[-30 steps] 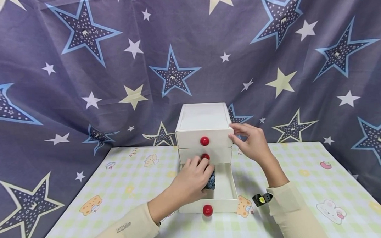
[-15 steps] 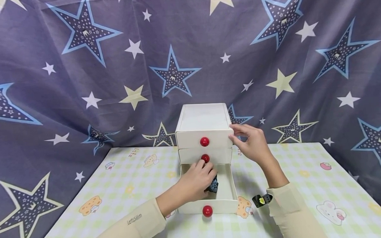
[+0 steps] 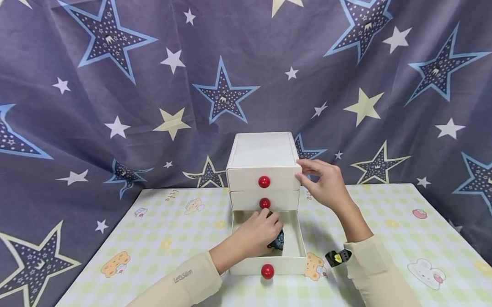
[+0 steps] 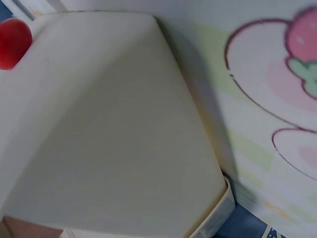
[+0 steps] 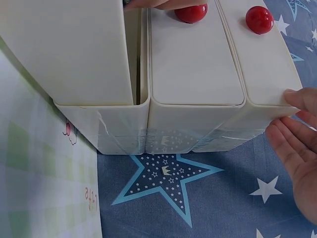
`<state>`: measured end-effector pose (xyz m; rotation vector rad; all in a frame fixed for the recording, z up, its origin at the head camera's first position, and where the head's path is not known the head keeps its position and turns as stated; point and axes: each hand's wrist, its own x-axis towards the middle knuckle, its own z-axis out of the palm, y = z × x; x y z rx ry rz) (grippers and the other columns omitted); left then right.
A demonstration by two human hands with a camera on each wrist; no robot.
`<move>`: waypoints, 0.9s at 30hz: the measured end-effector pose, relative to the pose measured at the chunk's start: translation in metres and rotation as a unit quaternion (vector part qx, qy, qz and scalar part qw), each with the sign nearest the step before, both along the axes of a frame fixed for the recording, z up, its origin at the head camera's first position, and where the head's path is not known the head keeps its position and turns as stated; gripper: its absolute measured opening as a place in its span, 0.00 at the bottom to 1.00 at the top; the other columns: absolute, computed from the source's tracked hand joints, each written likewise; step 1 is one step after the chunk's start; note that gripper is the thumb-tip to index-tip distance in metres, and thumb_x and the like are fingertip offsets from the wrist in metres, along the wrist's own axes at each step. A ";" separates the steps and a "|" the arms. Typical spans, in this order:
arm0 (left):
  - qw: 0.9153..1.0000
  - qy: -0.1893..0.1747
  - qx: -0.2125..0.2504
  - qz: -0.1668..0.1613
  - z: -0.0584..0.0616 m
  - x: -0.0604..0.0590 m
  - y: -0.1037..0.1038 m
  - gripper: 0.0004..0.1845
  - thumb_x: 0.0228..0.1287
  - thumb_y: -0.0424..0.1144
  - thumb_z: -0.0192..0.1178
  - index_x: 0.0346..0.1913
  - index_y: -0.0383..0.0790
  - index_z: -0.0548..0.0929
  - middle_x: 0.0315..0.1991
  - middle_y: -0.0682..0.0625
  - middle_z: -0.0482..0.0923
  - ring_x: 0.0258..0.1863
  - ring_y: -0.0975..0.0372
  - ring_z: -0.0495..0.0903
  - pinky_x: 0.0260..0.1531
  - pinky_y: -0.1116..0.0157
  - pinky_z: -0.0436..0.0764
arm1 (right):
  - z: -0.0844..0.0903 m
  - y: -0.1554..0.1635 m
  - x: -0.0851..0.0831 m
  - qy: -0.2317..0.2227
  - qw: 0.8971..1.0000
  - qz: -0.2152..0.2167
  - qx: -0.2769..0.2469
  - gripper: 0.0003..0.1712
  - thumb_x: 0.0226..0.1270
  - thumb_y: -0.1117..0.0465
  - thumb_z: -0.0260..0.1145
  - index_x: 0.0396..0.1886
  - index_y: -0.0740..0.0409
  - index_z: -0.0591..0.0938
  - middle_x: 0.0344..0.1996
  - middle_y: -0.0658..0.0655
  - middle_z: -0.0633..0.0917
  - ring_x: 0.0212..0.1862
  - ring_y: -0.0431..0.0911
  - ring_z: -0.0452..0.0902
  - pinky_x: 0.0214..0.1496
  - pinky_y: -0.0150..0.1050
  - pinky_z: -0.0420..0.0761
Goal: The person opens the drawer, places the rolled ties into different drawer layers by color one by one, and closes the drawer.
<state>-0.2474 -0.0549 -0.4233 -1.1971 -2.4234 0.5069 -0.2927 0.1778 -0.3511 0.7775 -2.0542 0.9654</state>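
My left hand (image 3: 255, 235) is down in the pulled-out bottom drawer (image 3: 293, 254), fingers curled round a dark blue patterned item (image 3: 278, 240) that lies inside it. My right hand (image 3: 325, 184) rests with loosely spread fingers against the top right corner of the white three-drawer cabinet (image 3: 262, 155), which stands on the checked cartoon tablecloth (image 3: 150, 231).

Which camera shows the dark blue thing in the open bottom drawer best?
The head view: the dark blue patterned item shows beside the left hand inside the drawer. Neither wrist view shows it, only white drawer walls.
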 end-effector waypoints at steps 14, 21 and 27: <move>0.998 0.050 -0.043 0.010 -0.003 -0.001 0.007 0.31 0.53 0.64 0.74 0.54 0.47 0.85 0.51 0.51 0.77 0.46 0.57 0.75 0.33 0.65 0.80 | 0.000 0.001 -0.001 0.004 1.000 0.006 -0.003 0.19 0.62 0.68 0.77 0.53 0.65 0.87 0.44 0.62 0.89 0.42 0.53 0.89 0.44 0.50 0.89; 0.998 0.037 -0.034 0.022 -0.004 0.000 0.006 0.34 0.56 0.67 0.71 0.56 0.45 0.85 0.54 0.51 0.77 0.48 0.58 0.75 0.37 0.65 0.81 | 0.000 0.001 -0.001 -0.001 1.000 0.006 -0.006 0.19 0.61 0.69 0.77 0.53 0.65 0.87 0.44 0.62 0.89 0.42 0.53 0.88 0.45 0.47 0.89; 1.000 -0.011 -0.003 0.011 0.002 0.001 0.000 0.38 0.63 0.72 0.60 0.59 0.43 0.83 0.56 0.51 0.78 0.49 0.58 0.75 0.42 0.64 0.82 | 0.001 0.001 0.000 -0.008 1.000 0.002 -0.002 0.20 0.62 0.68 0.76 0.54 0.64 0.87 0.44 0.62 0.89 0.42 0.53 0.88 0.45 0.49 0.89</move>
